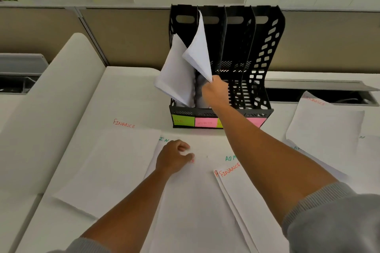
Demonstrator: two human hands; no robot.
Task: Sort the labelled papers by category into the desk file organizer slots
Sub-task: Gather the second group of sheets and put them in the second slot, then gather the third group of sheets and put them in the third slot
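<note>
My right hand (214, 92) pinches a curling white paper (198, 47) at twelve o'clock over the black organizer (267, 51), seemingly its second slot; my left hand (172, 159) rests loosely curled on desk papers (185, 201).

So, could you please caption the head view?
Right hand feeds papers into black organizer; left hand rests on desk sheets.

— Count check: one black organizer (265, 51), four slots, two hands in frame
— And sticky labels (206, 122) on its base? Four showing, two green, two pink
</note>
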